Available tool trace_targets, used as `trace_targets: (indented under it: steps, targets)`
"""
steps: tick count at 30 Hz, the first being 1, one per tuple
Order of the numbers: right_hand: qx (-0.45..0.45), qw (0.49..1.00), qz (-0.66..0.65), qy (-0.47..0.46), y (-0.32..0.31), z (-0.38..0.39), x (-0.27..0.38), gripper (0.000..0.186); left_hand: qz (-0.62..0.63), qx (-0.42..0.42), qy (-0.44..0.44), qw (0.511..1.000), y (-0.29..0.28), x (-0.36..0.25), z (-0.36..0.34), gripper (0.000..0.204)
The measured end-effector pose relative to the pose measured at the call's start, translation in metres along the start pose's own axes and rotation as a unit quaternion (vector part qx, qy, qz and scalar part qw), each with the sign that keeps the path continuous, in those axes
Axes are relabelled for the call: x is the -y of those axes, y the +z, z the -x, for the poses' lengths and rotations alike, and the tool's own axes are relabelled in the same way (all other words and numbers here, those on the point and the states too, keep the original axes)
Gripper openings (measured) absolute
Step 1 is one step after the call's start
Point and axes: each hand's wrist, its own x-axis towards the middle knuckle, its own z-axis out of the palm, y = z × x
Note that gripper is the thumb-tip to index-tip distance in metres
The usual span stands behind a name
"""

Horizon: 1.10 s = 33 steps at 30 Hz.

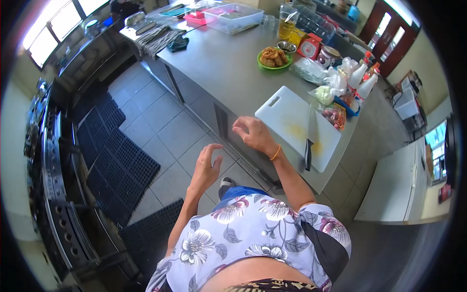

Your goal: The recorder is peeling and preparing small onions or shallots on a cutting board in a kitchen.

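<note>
My left hand [206,168] is in the air over the tiled floor, its fingers loosely curved, holding nothing. My right hand [253,134], with an orange band at the wrist, hangs near the steel table's edge, left of the white cutting board [282,114], fingers bent but apart and empty. A knife with a black handle [308,153] lies on the stained board, blade pointing away from me. Just beyond are a bag of small reddish items [334,117], plastic bags [311,70], white bottles [366,87] and a green plate of fried food [274,60].
The steel table [214,68] carries a clear plastic bin [232,18], cloths [155,41], a jug [287,27] and a red scale [309,47]. A stove range [61,194] lines the left, beside black floor mats [119,165]. A white chest [384,190] stands at right.
</note>
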Motion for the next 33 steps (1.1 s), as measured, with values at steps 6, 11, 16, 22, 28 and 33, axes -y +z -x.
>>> trace_targets:
  steps: [6, 11, 16, 22, 28, 33]
  targets:
    - [-0.024, 0.999, 0.008, 0.023, 0.013, -0.090, -0.016, 0.015, 0.006, 0.065, 0.054, 0.996, -0.029, 0.031, -0.107, 0.025]
    - [-0.038, 0.998, 0.007, 0.048, 0.023, -0.135, -0.030, 0.015, 0.027, 0.089, 0.065, 0.994, -0.035, 0.056, -0.176, 0.024]
    - [-0.088, 0.991, 0.034, 0.093, 0.031, -0.168, -0.055, 0.015, 0.052, 0.154, 0.111, 0.980, -0.036, 0.084, -0.247, 0.023]
    - [-0.159, 0.971, 0.034, 0.173, 0.050, -0.226, -0.069, 0.014, 0.070, 0.236, 0.172, 0.954, -0.055, 0.123, -0.323, 0.021]
    - [-0.211, 0.956, 0.077, 0.188, 0.075, -0.275, -0.067, 0.014, 0.068, 0.356, 0.145, 0.921, -0.075, 0.157, -0.391, 0.019]
    - [-0.237, 0.931, 0.109, 0.254, 0.077, -0.272, -0.065, 0.014, 0.142, 0.341, 0.186, 0.910, -0.068, 0.154, -0.407, 0.019]
